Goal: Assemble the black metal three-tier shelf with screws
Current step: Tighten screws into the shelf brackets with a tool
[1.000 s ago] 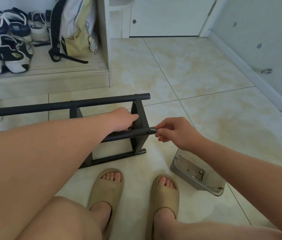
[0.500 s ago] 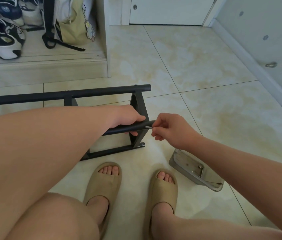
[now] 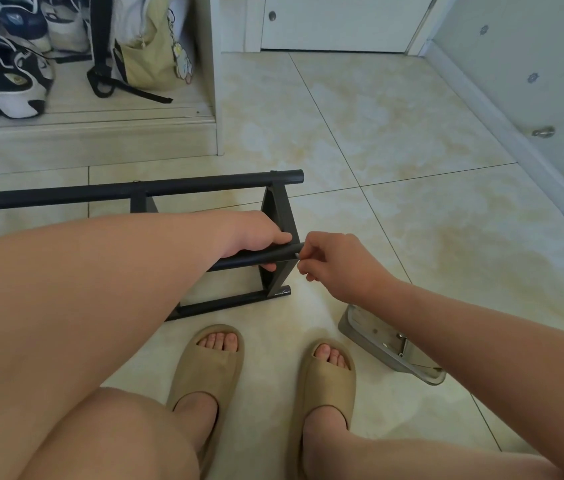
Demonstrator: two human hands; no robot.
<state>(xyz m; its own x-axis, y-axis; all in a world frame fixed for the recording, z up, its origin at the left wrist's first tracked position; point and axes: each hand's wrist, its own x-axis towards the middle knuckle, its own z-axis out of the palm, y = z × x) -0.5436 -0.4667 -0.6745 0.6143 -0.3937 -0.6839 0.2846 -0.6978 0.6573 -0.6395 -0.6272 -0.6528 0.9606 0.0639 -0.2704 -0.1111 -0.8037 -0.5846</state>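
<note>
Head view:
L hand (image 3: pixel 256 237): fingers curled round mid rail (image 3: pixel 239 261) of black shelf frame (image 3: pixel 204 185).
R hand (image 3: pixel 339 265): fingertips pinch small screw (image 3: pixel 297 254) at rail's 3 o'clock end.
Frame: lying on tile floor (image 3: pixel 412 133), centre to 9 o'clock.
Grey tray (image 3: pixel 360 332): holds hardware, 5 o'clock of R hand.

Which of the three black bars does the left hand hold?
The middle bar; the left hand grips its end. The far bar and the bar nearest the feet are in no hand.
</note>
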